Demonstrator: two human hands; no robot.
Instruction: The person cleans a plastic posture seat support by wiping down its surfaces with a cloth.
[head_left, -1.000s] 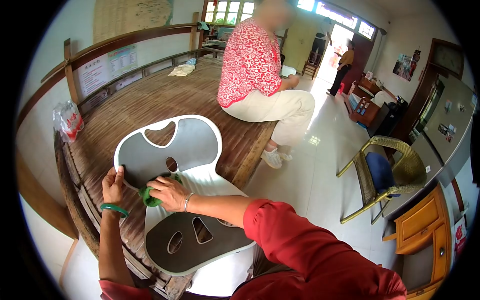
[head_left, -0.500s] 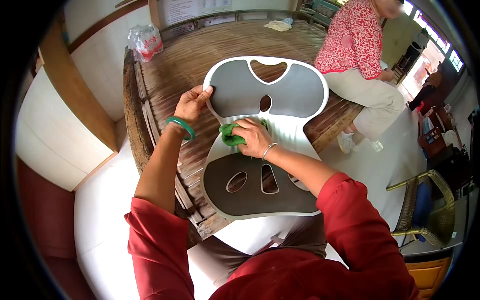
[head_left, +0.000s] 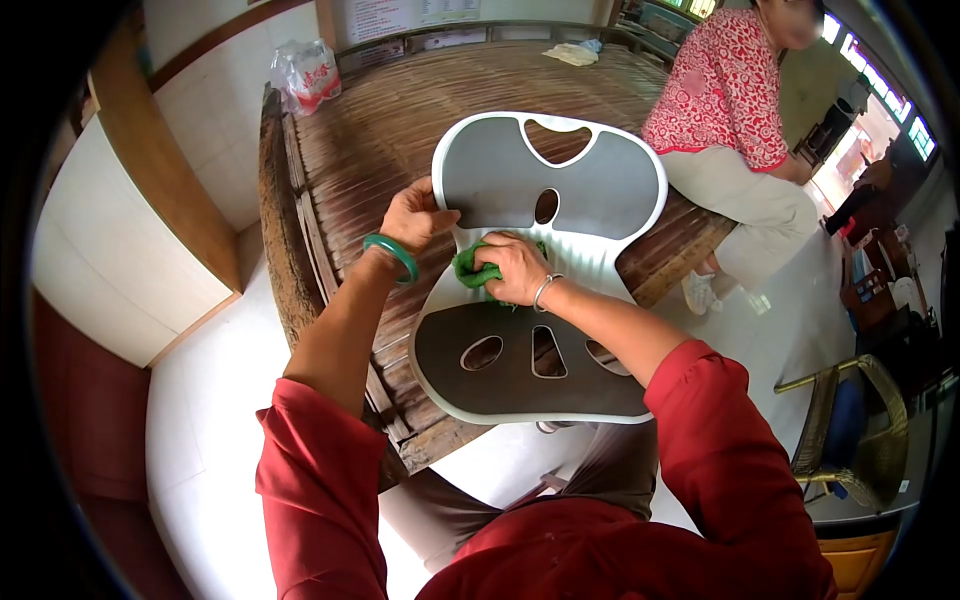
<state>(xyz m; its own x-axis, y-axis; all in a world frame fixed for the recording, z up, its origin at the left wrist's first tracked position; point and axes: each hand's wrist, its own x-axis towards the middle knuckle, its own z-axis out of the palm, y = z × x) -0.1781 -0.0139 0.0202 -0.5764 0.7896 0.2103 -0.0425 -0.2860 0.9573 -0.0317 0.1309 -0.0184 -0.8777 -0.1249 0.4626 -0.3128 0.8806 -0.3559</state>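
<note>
A white plastic seat shell with grey pads (head_left: pixel 552 190) stands tilted in front of me at the edge of a slatted bamboo bed (head_left: pixel 400 110). It has a narrow white ribbed waist and several cut-out holes. My left hand (head_left: pixel 415 217), a green bangle at its wrist, grips the shell's left rim, thumb on the front and fingers mostly behind. At the waist, my right hand (head_left: pixel 515 270) presses a bunched green cloth (head_left: pixel 470 268) against the white surface. Part of the cloth is hidden under the fingers.
A person in a red patterned top (head_left: pixel 715 95) sits on the bed's right side. A plastic-wrapped pack (head_left: pixel 306 76) rests at the far left corner, and a pale cloth (head_left: pixel 572 54) lies at the back. A woven chair (head_left: pixel 850 430) stands at right, a cabinet (head_left: pixel 120 240) at left.
My left hand has slid a little down the shell's left rim. The shell's top has shifted slightly right. The right hand stays at the waist with the cloth, and the whole view has shifted slightly.
</note>
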